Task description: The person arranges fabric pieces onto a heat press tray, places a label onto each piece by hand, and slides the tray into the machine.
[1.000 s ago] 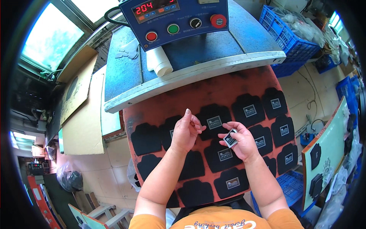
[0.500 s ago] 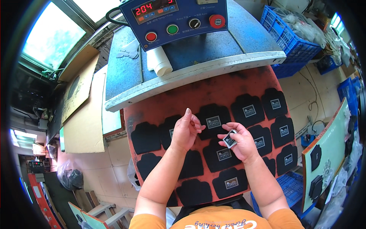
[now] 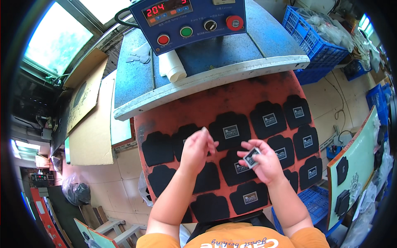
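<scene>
My right hand (image 3: 266, 163) holds a small stack of dark labels with pale borders (image 3: 252, 158) between thumb and fingers, above the middle of the red press bed (image 3: 264, 89). My left hand (image 3: 196, 149) is raised with its fingers curled in; whether anything is between them is hidden. Beneath the hands lie rows of black fabric pieces (image 3: 217, 142), each with a tab-like top edge. Several carry a rectangular label, such as the label (image 3: 231, 132) between my hands. A black piece (image 3: 157, 153) at the left is plain. My left hand partly covers a labelled black piece (image 3: 180, 133).
Beyond the bed stands the press's blue upper part (image 3: 206, 62) with a control box (image 3: 194, 22). A white roll (image 3: 173, 68) and a grey glove (image 3: 140, 53) lie on it. Blue crates (image 3: 314, 37) stand far right, a pale board (image 3: 351, 165) nearer. Cardboard (image 3: 89, 124) leans left.
My left hand has shifted slightly left and down, its thumb now closer to its fingers. My right hand has moved a little right and down with the labels, which now tilt differently.
</scene>
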Demonstrator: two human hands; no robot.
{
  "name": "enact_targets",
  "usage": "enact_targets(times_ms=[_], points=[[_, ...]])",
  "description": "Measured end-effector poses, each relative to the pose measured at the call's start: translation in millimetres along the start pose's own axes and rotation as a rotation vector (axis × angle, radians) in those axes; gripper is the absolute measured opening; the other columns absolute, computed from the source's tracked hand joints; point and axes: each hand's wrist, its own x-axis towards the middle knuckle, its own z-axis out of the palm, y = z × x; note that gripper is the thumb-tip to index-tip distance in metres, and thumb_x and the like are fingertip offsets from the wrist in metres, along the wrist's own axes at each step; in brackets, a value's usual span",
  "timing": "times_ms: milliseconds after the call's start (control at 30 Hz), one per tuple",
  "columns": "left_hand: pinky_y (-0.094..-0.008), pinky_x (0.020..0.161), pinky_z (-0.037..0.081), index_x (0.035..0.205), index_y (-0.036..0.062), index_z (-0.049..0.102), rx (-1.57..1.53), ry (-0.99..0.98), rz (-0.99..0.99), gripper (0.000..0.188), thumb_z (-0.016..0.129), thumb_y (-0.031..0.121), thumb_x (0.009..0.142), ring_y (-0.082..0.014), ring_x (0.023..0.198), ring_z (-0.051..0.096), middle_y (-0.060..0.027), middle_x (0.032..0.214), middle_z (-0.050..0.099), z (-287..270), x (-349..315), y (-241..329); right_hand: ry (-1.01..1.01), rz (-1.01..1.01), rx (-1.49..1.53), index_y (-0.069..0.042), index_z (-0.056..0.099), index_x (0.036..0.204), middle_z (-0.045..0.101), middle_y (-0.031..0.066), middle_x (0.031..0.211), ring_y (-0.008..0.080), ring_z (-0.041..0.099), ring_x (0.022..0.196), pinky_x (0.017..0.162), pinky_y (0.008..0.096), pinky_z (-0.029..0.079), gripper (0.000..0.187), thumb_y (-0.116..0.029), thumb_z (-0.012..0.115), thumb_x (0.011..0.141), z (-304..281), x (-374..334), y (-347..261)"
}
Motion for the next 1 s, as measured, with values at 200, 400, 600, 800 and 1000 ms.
enact_targets(times_ms=[200, 400, 600, 800, 1000], points=[[-0.0228, 0.064, 0.047, 0.087, 0.0001, 0.06, 0.767, -0.129, 0.056, 0.009, 0.064, 0.008, 0.084, -0.0082, 0.072, 0.058, -0.0023, 0.077, 0.06, 10.4, -88.1, -24.4, -0.043, 0.149, 0.093, -0.003, 0.046, 0.112, 0.059, 0.0192, 0.109, 0.0298, 0.062, 0.1, 0.083, 0.0411, 0.054, 0.022, 0.001, 0.049, 0.091, -2.7, -59.6, 42.1], [-0.0227, 0.064, 0.048, 0.086, 0.0007, 0.063, 0.764, -0.109, 0.055, 0.01, 0.069, 0.006, 0.079, -0.0103, 0.07, 0.059, -0.0052, 0.079, 0.061, 11.5, -129.4, -42.3, 0.01, 0.179, 0.091, -0.001, 0.053, 0.099, 0.062, 0.0135, 0.098, 0.0237, 0.065, 0.091, 0.077, 0.0357, 0.057, 0.008, -0.002, 0.053, 0.091, -6.8, -88.4, 86.2], [-0.0219, 0.065, 0.047, 0.086, 0.0001, 0.062, 0.791, -0.056, -0.007, 0.007, 0.066, 0.004, 0.081, -0.0081, 0.072, 0.057, -0.0036, 0.079, 0.061, 1.8, -142.0, -43.5, -0.039, 0.215, 0.054, 0.0, 0.056, 0.096, 0.063, 0.0114, 0.095, 0.0201, 0.064, 0.089, 0.076, 0.0341, 0.057, 0.008, -0.002, 0.056, 0.089, 1.8, -92.0, 94.0], [-0.0213, 0.066, 0.047, 0.087, 0.0009, 0.057, 0.538, 0.021, -0.059, 0.004, 0.06, 0.0, 0.085, -0.0069, 0.073, 0.056, -0.0008, 0.08, 0.059, -22.1, -145.5, -45.1, -0.051, 0.167, 0.024, -0.001, 0.054, 0.101, 0.062, 0.0129, 0.1, 0.0222, 0.064, 0.089, 0.074, 0.0344, 0.057, 0.011, -0.003, 0.053, 0.091, 8.4, -77.7, 77.8], [-0.0203, 0.063, 0.046, 0.088, 0.0036, 0.056, 0.148, 0.119, -0.072, 0.004, 0.059, 0.002, 0.085, -0.0096, 0.071, 0.057, -0.0017, 0.08, 0.059, -27.7, -144.7, -20.7, 0.017, -0.01, -0.115, -0.002, 0.046, 0.111, 0.052, 0.0158, 0.118, 0.0267, 0.062, 0.093, 0.074, 0.0361, 0.056, 0.029, 0.01, 0.04, 0.086, -9.1, -13.1, 10.1]])
